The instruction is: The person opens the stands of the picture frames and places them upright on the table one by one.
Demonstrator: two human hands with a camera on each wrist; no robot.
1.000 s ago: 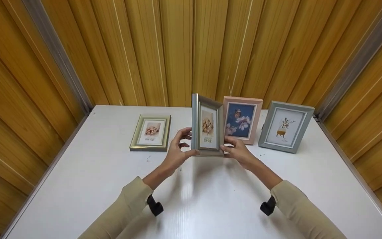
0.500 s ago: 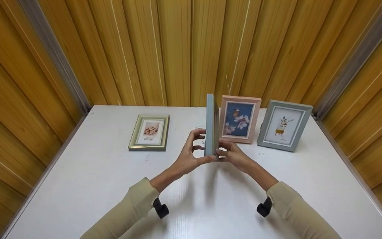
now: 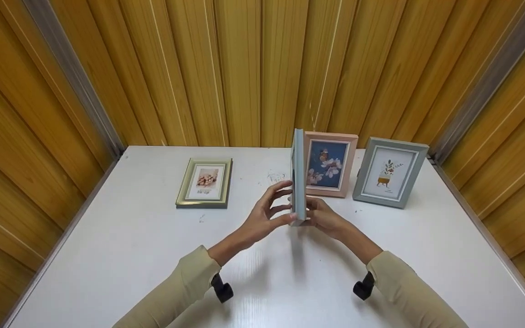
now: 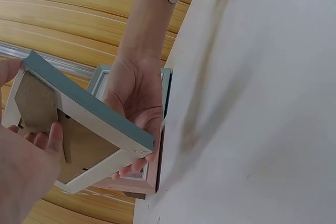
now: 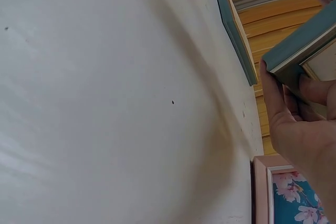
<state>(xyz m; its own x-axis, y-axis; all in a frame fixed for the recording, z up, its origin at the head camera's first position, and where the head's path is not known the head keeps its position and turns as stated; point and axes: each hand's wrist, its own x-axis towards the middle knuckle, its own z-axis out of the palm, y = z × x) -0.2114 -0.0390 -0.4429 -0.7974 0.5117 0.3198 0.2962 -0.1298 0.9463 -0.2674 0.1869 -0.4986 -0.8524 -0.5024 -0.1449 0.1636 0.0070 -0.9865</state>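
Observation:
Both hands hold a picture frame [image 3: 300,177] upright over the table, seen nearly edge-on in the head view. Its outer edge is blue-grey. The left wrist view shows its brown backing [image 4: 86,150] and a stand flap [image 4: 35,103], where fingers of my left hand [image 4: 26,171] touch. My left thumb lies at the near edge in the head view. My right hand [image 5: 299,124] grips a lower corner, thumb on the front side and fingers underneath. In the head view the frame partly covers the right hand's fingertips.
A gold-green picture frame [image 3: 204,183] lies flat on the white table [image 3: 107,255] at left. Behind the held one stands a pink frame [image 3: 349,168] with blossoms, and right of it a grey-green frame [image 3: 362,182]. Wood-patterned panels [image 3: 239,68] enclose the back and sides.
The held frame has turned from showing its picture to edge-on, its back now facing left. Both hands stay on it; the left hand has shifted right with it.

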